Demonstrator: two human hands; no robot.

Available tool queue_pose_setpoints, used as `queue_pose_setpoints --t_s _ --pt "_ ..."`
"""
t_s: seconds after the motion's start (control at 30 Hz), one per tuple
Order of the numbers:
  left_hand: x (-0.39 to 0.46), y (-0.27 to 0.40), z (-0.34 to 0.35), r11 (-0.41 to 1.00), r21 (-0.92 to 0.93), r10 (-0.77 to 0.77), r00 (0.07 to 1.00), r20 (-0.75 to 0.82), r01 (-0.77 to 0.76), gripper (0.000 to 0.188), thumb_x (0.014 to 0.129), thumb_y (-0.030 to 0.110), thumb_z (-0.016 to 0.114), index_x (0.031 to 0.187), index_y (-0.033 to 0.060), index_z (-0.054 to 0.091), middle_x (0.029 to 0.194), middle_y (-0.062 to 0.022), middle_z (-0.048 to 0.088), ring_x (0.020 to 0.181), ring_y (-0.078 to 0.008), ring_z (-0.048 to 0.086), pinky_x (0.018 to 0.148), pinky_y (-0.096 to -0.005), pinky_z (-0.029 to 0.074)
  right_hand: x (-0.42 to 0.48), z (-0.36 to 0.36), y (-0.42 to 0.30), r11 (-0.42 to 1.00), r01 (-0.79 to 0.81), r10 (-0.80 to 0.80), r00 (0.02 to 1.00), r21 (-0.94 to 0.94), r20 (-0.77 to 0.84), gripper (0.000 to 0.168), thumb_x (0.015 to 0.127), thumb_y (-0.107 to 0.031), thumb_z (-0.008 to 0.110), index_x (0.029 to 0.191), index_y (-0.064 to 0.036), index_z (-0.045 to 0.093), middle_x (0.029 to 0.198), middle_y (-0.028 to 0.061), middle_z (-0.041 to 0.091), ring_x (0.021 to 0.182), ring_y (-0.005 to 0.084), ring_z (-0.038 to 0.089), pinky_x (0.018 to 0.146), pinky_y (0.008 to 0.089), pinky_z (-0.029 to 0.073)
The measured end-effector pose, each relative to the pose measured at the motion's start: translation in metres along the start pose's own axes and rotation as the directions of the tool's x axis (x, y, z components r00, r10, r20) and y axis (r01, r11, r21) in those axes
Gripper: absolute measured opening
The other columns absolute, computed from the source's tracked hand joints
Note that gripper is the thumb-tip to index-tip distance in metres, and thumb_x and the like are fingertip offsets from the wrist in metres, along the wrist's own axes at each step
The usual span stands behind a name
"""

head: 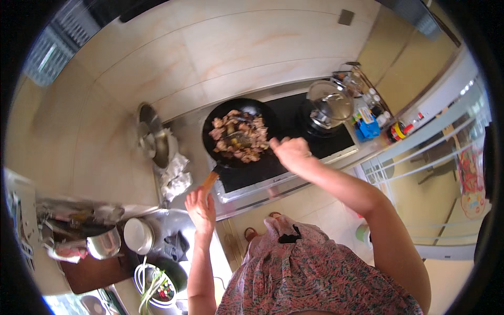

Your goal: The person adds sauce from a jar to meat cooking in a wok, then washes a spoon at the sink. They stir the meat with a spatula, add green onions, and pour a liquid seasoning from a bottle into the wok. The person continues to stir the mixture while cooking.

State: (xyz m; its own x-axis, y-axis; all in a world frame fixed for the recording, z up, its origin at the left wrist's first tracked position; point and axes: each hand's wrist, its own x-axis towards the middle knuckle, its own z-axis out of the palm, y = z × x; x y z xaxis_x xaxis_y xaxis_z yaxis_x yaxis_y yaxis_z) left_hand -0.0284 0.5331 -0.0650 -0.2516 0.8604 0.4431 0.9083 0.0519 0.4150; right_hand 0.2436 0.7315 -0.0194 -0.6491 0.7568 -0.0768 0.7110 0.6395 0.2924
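A black wok (pixel 208 136) sits on the left part of the black cooktop (pixel 252 179). Browned chunks of meat (pixel 224 143) are spread inside it, with darker and yellowish bits among them. My left hand (pixel 201 210) grips the wok's wooden handle (pixel 210 180), which points toward me. At the wok's right rim, my right hand (pixel 292 152) is closed on a utensil. Motion blur and the food hide most of this utensil; a greyish part, perhaps its blade (pixel 240 138), shows amid the meat.
A pot (pixel 321 122) with a tilted glass lid (pixel 330 100) stands right of the wok. Seasoning bottles and a blue package (pixel 367 128) crowd the right end. Metal bowls (pixel 161 147) lean at left. Scallions (pixel 153 285) rest on a bowl by the sink, near a white bowl (pixel 138 236).
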Motion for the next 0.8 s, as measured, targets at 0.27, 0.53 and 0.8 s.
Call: queue_pose_setpoints --t_s 0.27,0.53,0.8 --pt "-0.027 -0.06 0.008 0.971 0.108 -0.23 0.953 0.196 0.213 0.045 0.084 0.028 0.07 0.127 0.0186 0.059 0.102 -0.0099 0.067 0.1 -0.0317 0.062 0.085 -0.0469 0.047 0.005 -0.128 0.039 0.98 -0.146 0.148 0.989 0.138 -0.009 0.026 0.092 -0.027 0.057 0.086 -0.007 0.072 0.085 0.0158 0.072 0.077 0.0314 0.07 0.069 0.0433 0.055" --pt "-0.005 -0.058 0.021 0.963 0.059 -0.268 0.929 0.255 0.261 0.033 0.088 0.034 0.065 0.12 0.0231 0.062 0.092 -0.0105 0.069 0.082 -0.0322 0.068 0.077 -0.0459 0.051 0.099 -0.023 0.118 0.659 -0.555 0.202 0.781 0.509 0.591 0.025 0.086 -0.029 0.061 0.09 -0.007 0.072 0.058 0.0063 0.06 0.042 0.016 0.047 0.041 0.0337 0.035" --pt "-0.009 -0.064 0.019 0.969 0.026 -0.244 0.938 0.244 0.246 0.034 0.088 0.034 0.066 0.12 0.0228 0.063 0.093 -0.012 0.07 0.083 -0.0331 0.068 0.078 -0.0458 0.051 0.042 -0.06 0.017 0.978 0.016 -0.022 0.999 0.208 0.026 0.027 0.089 -0.033 0.064 0.088 -0.007 0.069 0.076 0.0121 0.069 0.075 0.0299 0.069 0.067 0.0429 0.053"
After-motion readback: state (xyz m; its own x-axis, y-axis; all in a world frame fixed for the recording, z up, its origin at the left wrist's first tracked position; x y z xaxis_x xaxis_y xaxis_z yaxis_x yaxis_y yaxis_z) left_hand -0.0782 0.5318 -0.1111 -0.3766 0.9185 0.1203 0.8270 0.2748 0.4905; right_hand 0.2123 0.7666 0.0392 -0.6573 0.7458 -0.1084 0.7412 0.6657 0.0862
